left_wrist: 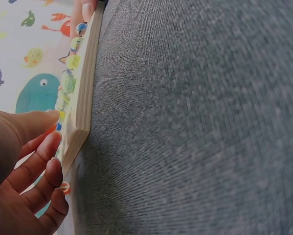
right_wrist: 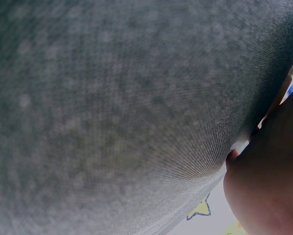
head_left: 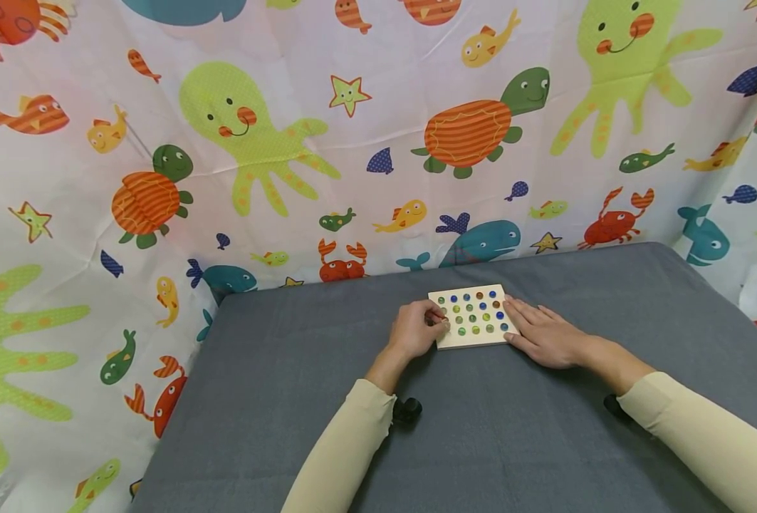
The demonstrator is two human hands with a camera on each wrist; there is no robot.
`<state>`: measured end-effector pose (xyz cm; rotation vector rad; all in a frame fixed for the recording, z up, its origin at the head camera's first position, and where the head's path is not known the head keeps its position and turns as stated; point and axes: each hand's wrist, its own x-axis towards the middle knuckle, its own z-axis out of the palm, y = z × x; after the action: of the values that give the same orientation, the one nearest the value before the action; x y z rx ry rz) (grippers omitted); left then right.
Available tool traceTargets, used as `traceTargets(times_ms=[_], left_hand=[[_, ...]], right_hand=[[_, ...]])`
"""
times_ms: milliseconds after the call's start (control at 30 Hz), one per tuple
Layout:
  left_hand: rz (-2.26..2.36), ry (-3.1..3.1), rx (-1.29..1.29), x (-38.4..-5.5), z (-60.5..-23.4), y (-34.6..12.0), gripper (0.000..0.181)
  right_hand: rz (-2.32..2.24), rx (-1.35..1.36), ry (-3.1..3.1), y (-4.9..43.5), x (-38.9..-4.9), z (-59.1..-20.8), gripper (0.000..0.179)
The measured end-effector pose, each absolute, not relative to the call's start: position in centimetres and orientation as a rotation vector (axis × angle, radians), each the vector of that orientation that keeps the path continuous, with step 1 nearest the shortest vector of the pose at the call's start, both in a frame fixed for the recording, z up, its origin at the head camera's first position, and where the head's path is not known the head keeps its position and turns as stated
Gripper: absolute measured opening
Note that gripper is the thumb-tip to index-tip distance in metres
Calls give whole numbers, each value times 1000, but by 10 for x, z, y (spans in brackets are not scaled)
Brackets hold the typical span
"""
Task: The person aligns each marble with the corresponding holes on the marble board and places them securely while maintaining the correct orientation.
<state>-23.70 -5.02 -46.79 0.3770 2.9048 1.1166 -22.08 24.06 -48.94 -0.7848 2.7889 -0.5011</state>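
A pale wooden board [head_left: 450, 342] lies on the cloth near its far side, with rows of colourful glass marbles [head_left: 476, 330] sitting on it. At the board's left edge, my left hand [head_left: 414, 329] pinches a small marble between thumb and forefinger; the fingertips mostly hide it. The left wrist view has this thumb and forefinger [left_wrist: 51, 125] meeting over the board, the other fingers loosely bent. My right hand [head_left: 552, 338] lies flat at the opposite edge, its straight fingers touching the board. In the right wrist view the back of that hand [right_wrist: 268, 171] covers most of the board.
A dark grey cloth [head_left: 301, 399] covers the table under both arms. Behind it hangs a white curtain [head_left: 378, 57] printed with sea animals, which also runs down the left and right sides. Dark wrist cameras [head_left: 407, 412] sit below the cuffs.
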Motion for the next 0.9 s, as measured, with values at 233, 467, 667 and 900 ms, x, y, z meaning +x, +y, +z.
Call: traceTargets(times_ms=[233, 467, 667, 900], left_hand=[[1138, 2892, 369, -239, -471, -50, 10], [1160, 2879, 376, -241, -471, -50, 10], [1159, 2887, 394, -241, -473, -49, 9], [1139, 2890, 367, -241, -473, -48, 9]], right_hand=[[-522, -812, 2789, 242, -223, -490, 78], [-551, -817, 2779, 239, -219, -481, 75], [-566, -799, 2769, 234, -212, -469, 72], [-503, -769, 2758, 236, -215, -473, 74]])
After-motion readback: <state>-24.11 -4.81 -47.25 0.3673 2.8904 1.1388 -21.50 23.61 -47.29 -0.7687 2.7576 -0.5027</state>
